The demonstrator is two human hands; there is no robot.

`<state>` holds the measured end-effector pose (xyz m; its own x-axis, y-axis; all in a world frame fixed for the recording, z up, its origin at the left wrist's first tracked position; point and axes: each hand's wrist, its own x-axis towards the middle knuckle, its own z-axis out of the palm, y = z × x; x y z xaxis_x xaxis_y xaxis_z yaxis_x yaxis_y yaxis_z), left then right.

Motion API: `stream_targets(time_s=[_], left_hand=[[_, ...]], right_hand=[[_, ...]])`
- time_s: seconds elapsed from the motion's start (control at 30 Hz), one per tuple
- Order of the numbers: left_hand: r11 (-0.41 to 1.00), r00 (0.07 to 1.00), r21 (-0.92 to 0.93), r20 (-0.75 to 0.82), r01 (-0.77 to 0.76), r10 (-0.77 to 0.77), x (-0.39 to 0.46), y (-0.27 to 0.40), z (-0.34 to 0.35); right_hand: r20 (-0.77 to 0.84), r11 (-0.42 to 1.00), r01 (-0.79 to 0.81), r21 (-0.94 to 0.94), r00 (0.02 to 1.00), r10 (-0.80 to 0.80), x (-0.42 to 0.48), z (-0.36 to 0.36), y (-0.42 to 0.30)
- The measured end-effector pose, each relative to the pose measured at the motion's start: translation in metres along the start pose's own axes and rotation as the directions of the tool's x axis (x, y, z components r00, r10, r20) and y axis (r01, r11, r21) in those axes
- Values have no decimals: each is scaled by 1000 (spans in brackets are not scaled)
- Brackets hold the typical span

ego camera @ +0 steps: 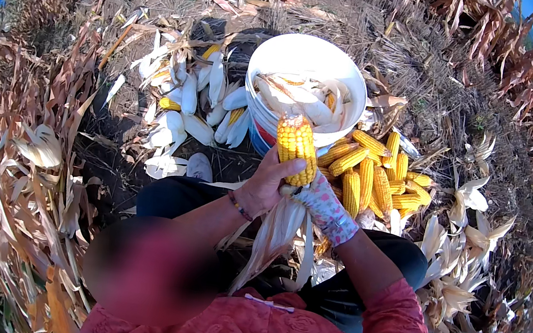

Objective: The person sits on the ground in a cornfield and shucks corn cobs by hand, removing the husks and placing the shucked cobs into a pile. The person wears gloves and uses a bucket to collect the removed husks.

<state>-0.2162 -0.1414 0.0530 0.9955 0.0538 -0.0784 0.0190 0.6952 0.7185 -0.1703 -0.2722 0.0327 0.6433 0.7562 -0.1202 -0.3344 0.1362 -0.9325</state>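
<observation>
A yellow ear of corn (pixel 296 147) stands upright between my hands, its kernels bare and its pale husk (pixel 277 232) hanging down below. My bare left hand (pixel 266 184) grips the lower part of the ear from the left, thumb across the kernels. My right hand (pixel 325 203), in a white floral glove, closes around the base of the ear and the husk; some of its fingers are hidden. Just beyond the ear is a white plastic bucket (pixel 256 91) holding ears in pale husks (pixel 289 95).
Husked yellow ears (pixel 366 180) lie piled right of the bucket. Ears in husks (pixel 189 94) lie to its left. Loose husks (pixel 455 275) are scattered at the right. Dry corn stalks and leaves (pixel 32 200) border the ground at the left.
</observation>
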Motion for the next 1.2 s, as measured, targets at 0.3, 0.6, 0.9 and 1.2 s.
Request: stream_targets(time_s=[0.3, 0.6, 0.9, 1.2], left_hand=[[991, 993, 112, -90, -71, 81, 20, 33, -15], [-108, 601, 603, 797, -790, 59, -17, -13, 59], [731, 833, 510, -48, -454, 551, 33, 40, 0], [-74, 743, 951, 185, -300, -643, 1, 16, 3]], right_hand=[[21, 855, -124, -503, 988, 155, -4, 4, 15], [-39, 406, -154, -901, 960, 277, -8, -5, 19], [177, 249, 219, -943, 968, -178, -15, -25, -39], [-91, -316, -344, -884, 791, -605, -125, -184, -165]])
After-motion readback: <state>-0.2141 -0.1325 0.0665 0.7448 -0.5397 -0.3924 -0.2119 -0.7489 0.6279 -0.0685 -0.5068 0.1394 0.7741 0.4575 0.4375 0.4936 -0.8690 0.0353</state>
